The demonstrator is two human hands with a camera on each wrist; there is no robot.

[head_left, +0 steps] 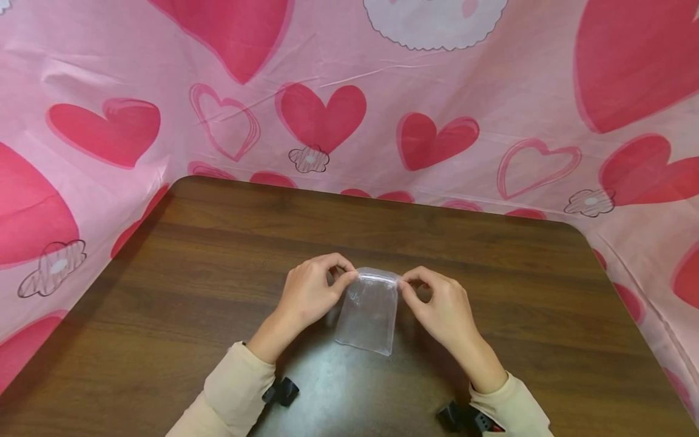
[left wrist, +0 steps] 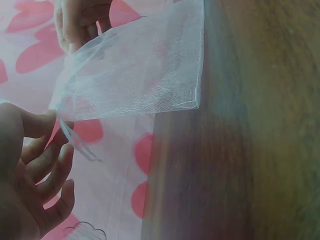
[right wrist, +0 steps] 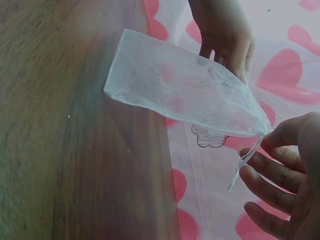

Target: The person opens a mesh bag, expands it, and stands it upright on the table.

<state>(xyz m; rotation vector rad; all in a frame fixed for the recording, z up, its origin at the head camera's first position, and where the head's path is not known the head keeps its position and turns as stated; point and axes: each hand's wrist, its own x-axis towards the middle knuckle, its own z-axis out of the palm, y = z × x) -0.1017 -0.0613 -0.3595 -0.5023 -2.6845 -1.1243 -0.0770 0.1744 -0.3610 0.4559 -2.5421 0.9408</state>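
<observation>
A sheer white mesh drawstring pouch (head_left: 367, 318) is stretched between the two hands, right of the middle of a dark brown wood-grain counter (head_left: 218, 303). Its gathered mouth lies at the far end, and its flat closed end spreads toward the near side; whether that near end touches the counter, I cannot tell.

The left hand (head_left: 311, 291) reaches in from the near left, forearm slanting far and right, with the back of the hand turned up. Its thumb and index finger pinch the left end of the mouth, while the other fingers are bent and slightly fanned beneath. The right hand (head_left: 443, 306) mirrors it from the near right, wrist angled inward, thumb and index finger narrowed to a pinch at the right end of the mouth and the remaining fingers loosely spread. A thin white cord loop (left wrist: 82, 142) dangles by the left fingers, and a thin white twisted cord (right wrist: 242, 162) hangs by the right ones.

Cream padded sleeves (head_left: 235, 388) cover both forearms, with small black devices (head_left: 286, 391) at the wrists. Pink cloth printed with red hearts (head_left: 382, 79) rises beyond the counter's far, left and right edges.
</observation>
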